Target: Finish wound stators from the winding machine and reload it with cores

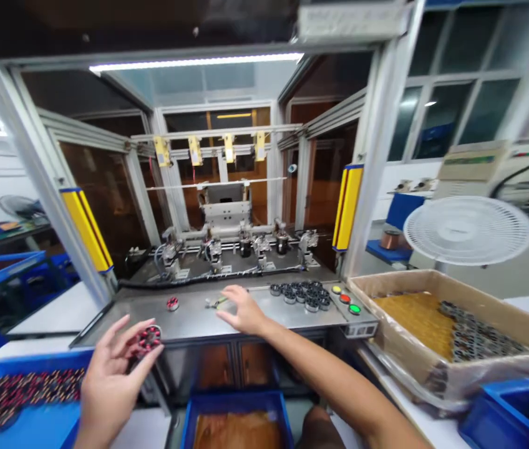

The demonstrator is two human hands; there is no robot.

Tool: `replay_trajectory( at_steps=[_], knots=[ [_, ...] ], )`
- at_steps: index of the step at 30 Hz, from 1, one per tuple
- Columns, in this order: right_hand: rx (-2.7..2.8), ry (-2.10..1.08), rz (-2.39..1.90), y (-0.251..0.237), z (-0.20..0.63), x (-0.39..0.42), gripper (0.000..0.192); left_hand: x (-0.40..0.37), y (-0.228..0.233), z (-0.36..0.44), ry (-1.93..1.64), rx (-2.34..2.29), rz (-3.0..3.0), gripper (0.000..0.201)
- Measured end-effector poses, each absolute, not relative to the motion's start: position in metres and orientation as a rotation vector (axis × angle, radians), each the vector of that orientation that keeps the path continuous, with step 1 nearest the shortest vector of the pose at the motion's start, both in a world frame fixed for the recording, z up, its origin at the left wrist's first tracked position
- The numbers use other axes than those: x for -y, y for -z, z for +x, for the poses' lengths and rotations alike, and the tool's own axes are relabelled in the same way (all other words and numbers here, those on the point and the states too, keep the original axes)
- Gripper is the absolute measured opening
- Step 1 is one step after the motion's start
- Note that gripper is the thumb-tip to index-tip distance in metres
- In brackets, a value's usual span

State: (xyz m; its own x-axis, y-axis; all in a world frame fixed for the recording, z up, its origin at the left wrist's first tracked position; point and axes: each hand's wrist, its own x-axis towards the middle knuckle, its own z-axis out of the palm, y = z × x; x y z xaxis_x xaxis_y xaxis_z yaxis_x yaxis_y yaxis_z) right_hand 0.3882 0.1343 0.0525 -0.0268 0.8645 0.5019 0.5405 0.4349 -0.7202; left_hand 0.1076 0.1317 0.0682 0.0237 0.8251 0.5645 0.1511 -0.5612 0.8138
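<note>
My left hand (112, 374) is raised in front of the bench's left side, thumb and fingers closed on a small round wound stator (149, 338) with red and black segments. A similar red stator (173, 304) lies on the metal worktop (194, 321). My right hand (244, 312) reaches over the worktop, fingers and thumb apart. By its fingertips lies a small hand tool with yellow-green handles (220, 303), perhaps snips; the hand partly hides it. To the right of that hand, several black ring-shaped parts (302, 294) are grouped together.
A machine frame with yellow light guards (349, 209) surrounds the fixtures (215, 252). Yellow, red and green buttons (345, 299) sit at the worktop's right. A blue tray (53, 362) of stators is at left, a lined carton (433, 368) at right, a blue bin (192, 415) below.
</note>
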Motion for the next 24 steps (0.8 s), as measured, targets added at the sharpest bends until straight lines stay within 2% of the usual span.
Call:
replay_trajectory(
  at_steps=[2, 4, 7, 9, 14, 20, 24],
  knots=[
    [1.629, -0.558, -1.134, -0.053, 0.366, -0.101, 0.040, -0.087, -0.065, 0.116, -1.705, -0.892, 1.827, 0.064],
    [1.590, -0.741, -1.050, -0.053, 0.342, -0.059, 0.043, -0.057, -0.061, 0.121, -1.772, -0.745, 1.966, 0.072],
    [1.387, -1.048, -0.935, -0.056, 0.313, -0.003, 0.049, -0.035, -0.054, 0.120, -1.654, -0.633, 2.131, 0.084],
    [1.193, -1.213, -0.888, -0.060, 0.302, 0.017, 0.047, -0.030, -0.050, 0.120, -1.557, -0.625, 2.177, 0.084],
    [1.018, -1.388, -0.817, -0.062, 0.306, 0.021, 0.041, -0.022, -0.046, 0.132, -1.527, -0.608, 2.111, 0.081],
    [1.126, -1.878, -0.408, -0.040, 0.349, 0.004, 0.039, -0.008, -0.045, 0.144, -1.539, -0.579, 1.891, 0.080],
    [1.187, -1.939, -0.448, -0.013, 0.371, 0.002, 0.032, -0.005, -0.047, 0.147, -1.557, -0.561, 1.823, 0.080]
  ],
)
